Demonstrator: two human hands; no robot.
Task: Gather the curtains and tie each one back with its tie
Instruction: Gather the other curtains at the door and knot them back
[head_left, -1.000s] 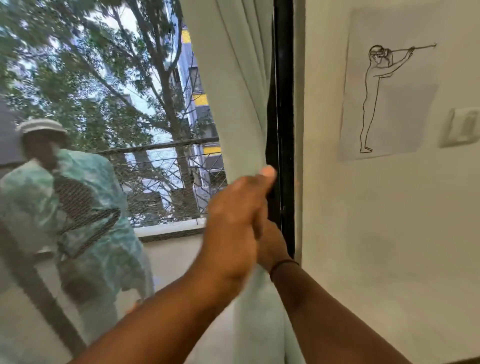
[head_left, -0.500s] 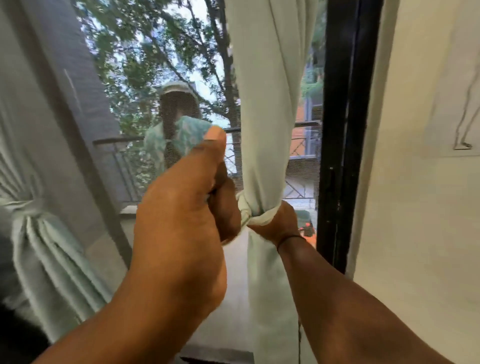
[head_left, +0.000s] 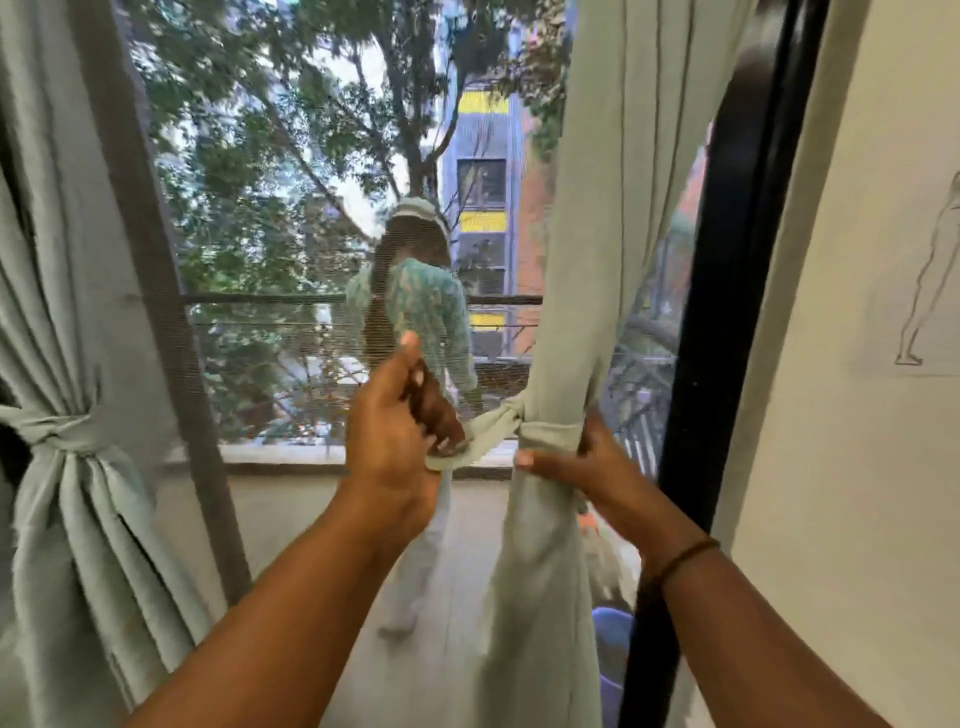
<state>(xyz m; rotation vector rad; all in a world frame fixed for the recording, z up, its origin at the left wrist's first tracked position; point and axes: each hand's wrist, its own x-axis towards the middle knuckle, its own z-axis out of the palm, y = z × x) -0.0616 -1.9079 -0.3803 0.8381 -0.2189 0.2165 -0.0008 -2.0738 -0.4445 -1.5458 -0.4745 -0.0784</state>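
The right-hand curtain (head_left: 597, 218) hangs at the right of the window, just beside the black frame (head_left: 727, 312). Its long axis runs vertically, top to floor, and it is cinched at mid-height into a narrow waist. The fabric tie (head_left: 548, 432) wraps this waist as a horizontal band, with its knot on the left side and a loose tail leading left.

The left hand (head_left: 397, 441) is curled closed around that tail, thumb up. This grip appears intended to pull the tail leftward, away from the curtain, and tighten the knot.

The right hand (head_left: 576, 462) grips the gathered curtain at and just below the band, thumb pointing left across the folds and fingers wrapped behind. It likely steadies the bundle so the pull does not drag it sideways.

The left-hand curtain (head_left: 67, 519) at the far left is already gathered and bound by its own knotted tie (head_left: 57, 431).

Beyond the glass, a person stands on the balcony by the railing (head_left: 270, 299). A line drawing (head_left: 930, 291) hangs on the right wall.
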